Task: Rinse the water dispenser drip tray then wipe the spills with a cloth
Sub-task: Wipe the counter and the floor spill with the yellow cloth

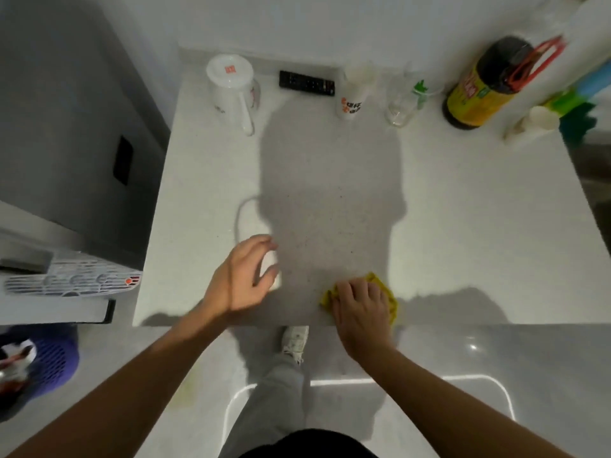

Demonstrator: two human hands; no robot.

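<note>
A lidded mug (231,90), a remote (306,83), a paper cup (352,100) and a glass (401,104) are standing along the back of the white counter (463,226), well apart from the hands. The slotted drip tray (72,279) is sitting left of the counter. The right hand (362,309) is pressing flat on the crumpled yellow cloth (391,292) at the front edge. The left hand (238,279) is curling over a blurred white object (254,226), and I cannot tell whether it is gripping it.

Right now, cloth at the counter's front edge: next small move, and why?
Probably push the yellow cloth away from the near edge, across the counter. The right hand rests on it, and the left hand is off to the side at a blurred white object, out of that path.
</note>
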